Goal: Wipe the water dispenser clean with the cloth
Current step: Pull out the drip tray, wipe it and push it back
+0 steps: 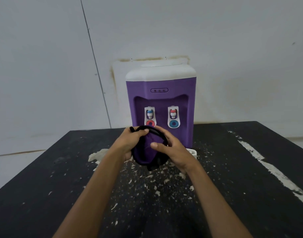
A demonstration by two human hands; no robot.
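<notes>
Both hands together on the cloth point(147, 151), purple with black edging, held just in front of the water dispenser point(160, 100). Left hand point(130, 143) curls around its top edge; right hand point(171, 148) grips the other side, thumb on the fabric. Dispenser stands upright behind them on the scuffed black table point(233, 177); taps just beyond the fingers.

Plain domestic or utility room: bare white wall point(233, 31), stained at 12 o'clock behind a tabletop water dispenser point(161, 86); worn black table point(44, 186), paint flaking.
</notes>
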